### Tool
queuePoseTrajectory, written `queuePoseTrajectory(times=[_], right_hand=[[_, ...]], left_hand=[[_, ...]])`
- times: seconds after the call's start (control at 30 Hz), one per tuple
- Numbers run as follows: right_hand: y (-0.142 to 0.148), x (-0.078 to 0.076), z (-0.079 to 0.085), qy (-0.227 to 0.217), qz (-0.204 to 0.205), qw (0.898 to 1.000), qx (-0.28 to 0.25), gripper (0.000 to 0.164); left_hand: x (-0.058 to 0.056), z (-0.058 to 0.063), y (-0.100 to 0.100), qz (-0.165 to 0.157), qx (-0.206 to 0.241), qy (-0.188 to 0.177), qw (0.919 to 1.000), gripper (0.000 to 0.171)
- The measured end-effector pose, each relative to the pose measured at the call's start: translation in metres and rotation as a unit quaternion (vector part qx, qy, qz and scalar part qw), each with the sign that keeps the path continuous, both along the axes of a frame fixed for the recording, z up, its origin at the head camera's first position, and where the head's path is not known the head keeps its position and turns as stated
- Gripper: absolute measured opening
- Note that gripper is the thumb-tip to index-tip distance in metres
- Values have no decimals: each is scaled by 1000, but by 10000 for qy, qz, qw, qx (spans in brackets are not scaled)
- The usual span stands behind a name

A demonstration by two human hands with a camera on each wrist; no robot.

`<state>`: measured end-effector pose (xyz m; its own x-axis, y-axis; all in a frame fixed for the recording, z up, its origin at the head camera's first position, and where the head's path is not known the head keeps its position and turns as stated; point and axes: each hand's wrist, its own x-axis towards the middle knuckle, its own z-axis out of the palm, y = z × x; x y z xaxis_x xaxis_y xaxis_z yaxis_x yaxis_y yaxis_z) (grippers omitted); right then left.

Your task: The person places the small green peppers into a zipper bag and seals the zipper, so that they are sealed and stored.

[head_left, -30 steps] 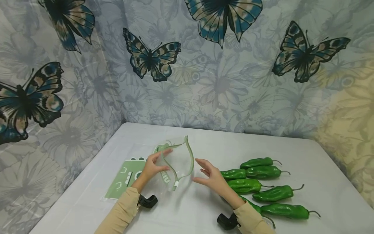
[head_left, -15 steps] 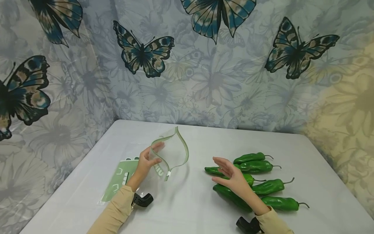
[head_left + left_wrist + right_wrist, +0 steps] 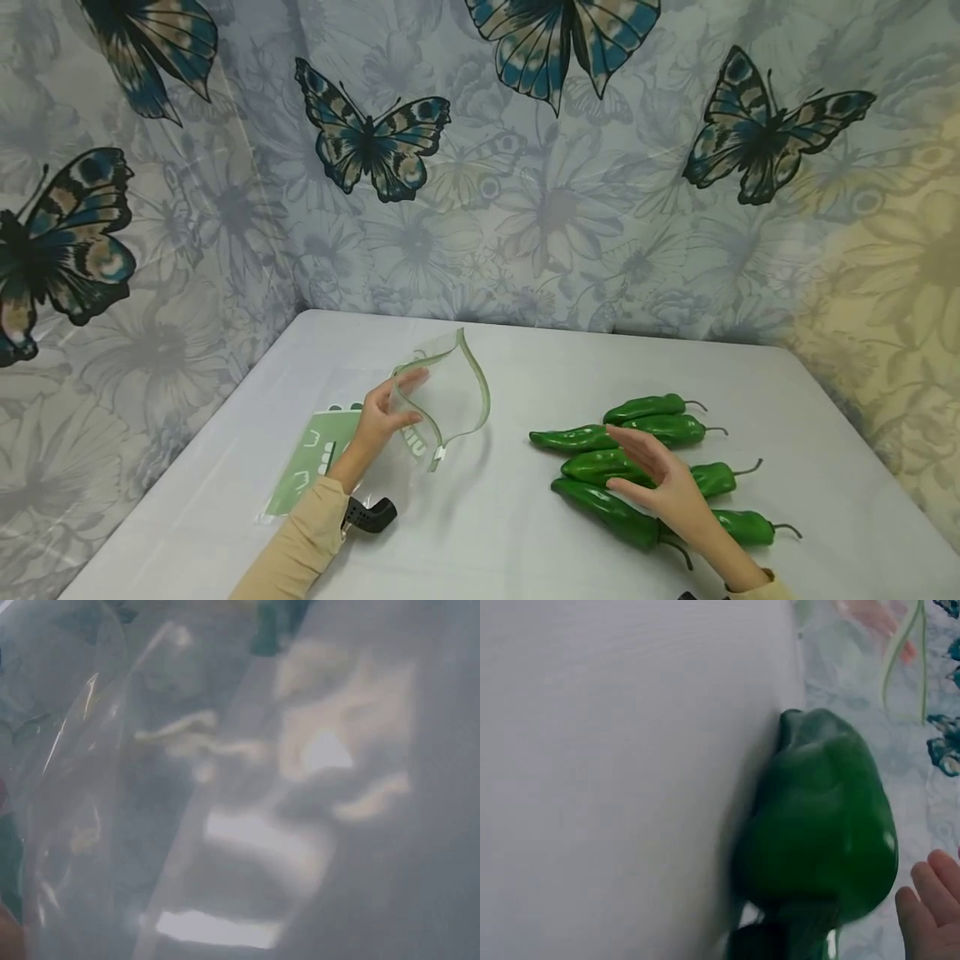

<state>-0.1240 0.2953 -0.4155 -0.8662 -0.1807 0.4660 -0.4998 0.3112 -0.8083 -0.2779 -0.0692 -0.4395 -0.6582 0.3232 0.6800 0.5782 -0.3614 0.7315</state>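
A clear zip bag (image 3: 482,385) with a green rim and white slider stands with its mouth spread wide. My left hand (image 3: 381,423) holds it from the left side, fingers partly seen through the plastic. Blurred, glossy bag film (image 3: 225,780) fills the left wrist view. Over the group of green peppers (image 3: 611,517) hovers my right hand (image 3: 667,483), thumb and fingers apart, with nothing between them. It hides parts of several peppers. The right wrist view shows one pepper (image 3: 817,817) close up, with the right hand's fingers (image 3: 930,892) beside it.
Left of the bag, a flat green printed bag (image 3: 322,462) in clear plastic lies partly behind the left forearm. The white table (image 3: 480,533) meets a butterfly-patterned cloth backdrop (image 3: 555,225) at its far edge.
My right hand has moved away from the bag's mouth, rightward to above the peppers. The left hand stays at the bag, and the head view has shifted slightly.
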Motion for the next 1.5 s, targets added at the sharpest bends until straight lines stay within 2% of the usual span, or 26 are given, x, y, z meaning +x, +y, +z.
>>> queuePoseTrajectory(times=[0.33, 0.5, 0.63, 0.73, 0.93, 1.03, 1.17, 1.37, 1.43, 1.5], right_hand=[[18, 18, -12, 235, -138, 9989, -385, 56], [17, 29, -23, 161, -205, 9993, -269, 52], [11, 38, -35, -107, -435, 9984, -341, 46], [7, 42, -40, -115, -701, 9974, -155, 45], [9, 41, -38, 340, -728, 9957, 469, 50], [11, 40, -37, 112, -892, 9929, 776, 47], [12, 41, -35, -428, -1078, 9859, 1209, 46], [12, 43, -31, -946, -1428, 9661, 1931, 52], [14, 43, -30, -1064, -1451, 9615, 2076, 53], [15, 43, -28, -1186, -1395, 9622, 2015, 53]], left_hand=[[6, 0, -9, 140, 158, -81, 9997, 63], [6, -4, -10, 134, 15, -146, 9998, 60], [7, -11, -12, 242, -216, -132, 9994, 59], [9, -16, -13, 287, -261, -105, 9992, 59], [7, -13, -9, 310, -245, -130, 9991, 57], [5, -9, -5, 205, -190, -163, 9995, 61], [4, -7, -4, 117, -80, -106, 9998, 66], [11, 6, 0, 124, -73, 29, 9999, 63], [12, 8, 1, 102, -73, 49, 9999, 63], [10, 6, 1, 68, -68, 15, 10000, 64]])
